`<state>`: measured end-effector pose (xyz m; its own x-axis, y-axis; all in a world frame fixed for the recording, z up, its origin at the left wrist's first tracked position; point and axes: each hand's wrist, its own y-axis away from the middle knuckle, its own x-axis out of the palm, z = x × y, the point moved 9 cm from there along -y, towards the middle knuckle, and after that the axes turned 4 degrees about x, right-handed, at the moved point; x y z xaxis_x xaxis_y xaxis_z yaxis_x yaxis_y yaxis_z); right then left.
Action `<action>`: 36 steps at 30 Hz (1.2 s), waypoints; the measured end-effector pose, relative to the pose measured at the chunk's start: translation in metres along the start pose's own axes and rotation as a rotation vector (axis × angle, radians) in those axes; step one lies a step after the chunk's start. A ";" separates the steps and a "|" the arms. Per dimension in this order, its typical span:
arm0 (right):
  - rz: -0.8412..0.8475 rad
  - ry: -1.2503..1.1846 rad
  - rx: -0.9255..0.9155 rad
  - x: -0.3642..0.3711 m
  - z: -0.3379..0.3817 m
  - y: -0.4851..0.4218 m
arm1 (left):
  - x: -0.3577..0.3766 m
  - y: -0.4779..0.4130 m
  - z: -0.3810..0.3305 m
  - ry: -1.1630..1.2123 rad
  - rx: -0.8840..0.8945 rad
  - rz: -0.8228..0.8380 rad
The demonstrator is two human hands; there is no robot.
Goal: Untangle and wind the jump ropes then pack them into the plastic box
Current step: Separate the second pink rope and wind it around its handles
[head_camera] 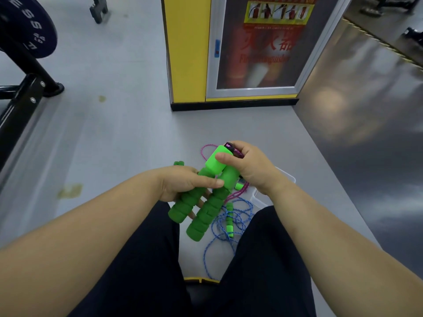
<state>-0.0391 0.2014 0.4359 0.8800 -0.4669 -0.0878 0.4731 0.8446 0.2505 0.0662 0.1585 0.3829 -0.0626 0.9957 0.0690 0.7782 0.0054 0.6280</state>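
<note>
Green foam, ribbed: pair of jump-rope handles [201,209] side by side, tilted, butt ends toward 7 o'clock, top ends toward 1 o'clock, held above the lap just below frame centre. Gripped mid-length by left hand [183,185], fingers curled underneath, thumb pressed across the front. Pinched at the top end by right hand [248,167], thumb on the bright green cap, fingers curled behind. Clamped in the same fist: dark handle with pink markings [233,150], poking out at 11 o'clock of the knuckles. Pink rope [242,189] bunched under the right wrist at 6 o'clock, one thin loop arcing out at 10 o'clock of that hand. Blue rope [239,217] in loose tangled loops on grey floor [114,133] between the knees, at 4 o'clock of the foam pair, small green handle [229,221] lying among the loops. Clear plastic box [287,177] on the floor at 3 o'clock of the right wrist, mostly hidden behind it; contents not readable. Fire-extinguisher cabinet [256,53] set in yellow pillar [185,49] at 12 o'clock. Weight plate [25,28] at 10 o'clock.
</note>
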 end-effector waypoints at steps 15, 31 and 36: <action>-0.416 -0.026 -0.085 -0.022 0.007 -0.002 | 0.018 -0.008 -0.002 0.270 0.147 -0.035; -0.179 -0.081 0.086 -0.008 -0.010 0.000 | 0.026 -0.004 0.003 0.355 0.134 -0.007; -0.275 -0.124 0.040 -0.024 -0.004 -0.004 | 0.029 0.005 0.016 0.417 0.152 0.144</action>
<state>-0.0620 0.2099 0.4327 0.7061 -0.7069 -0.0400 0.6885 0.6724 0.2717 0.0788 0.1890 0.3758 -0.1692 0.8651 0.4722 0.8780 -0.0854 0.4709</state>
